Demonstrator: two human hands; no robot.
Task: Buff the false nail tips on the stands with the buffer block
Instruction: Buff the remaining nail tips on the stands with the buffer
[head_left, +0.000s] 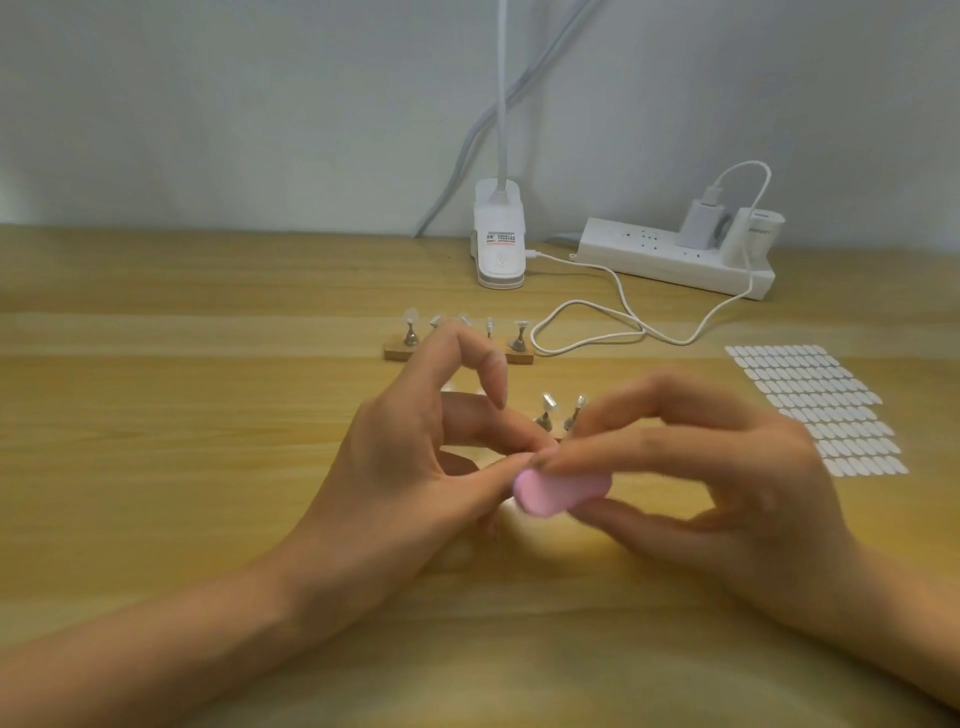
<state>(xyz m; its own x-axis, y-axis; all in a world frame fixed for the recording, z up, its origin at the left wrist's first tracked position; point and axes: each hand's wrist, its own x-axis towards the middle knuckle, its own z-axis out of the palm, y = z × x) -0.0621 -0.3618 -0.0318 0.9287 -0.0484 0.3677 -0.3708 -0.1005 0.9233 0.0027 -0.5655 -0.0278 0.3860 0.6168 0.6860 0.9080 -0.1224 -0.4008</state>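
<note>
My right hand grips a pink buffer block between thumb and fingers, low over the wooden table. My left hand pinches something small between thumb and middle finger right against the block's left end; the pinched thing is hidden by the fingertips. Behind the hands, a near wooden stand row shows two metal holders with clear nail tips, the rest covered by my hands. A far wooden stand row carries several holders with nail tips.
A sheet of adhesive tabs lies at the right. A white clip lamp base and a white power strip with plugged chargers stand at the back by the wall. A white cable loops between them.
</note>
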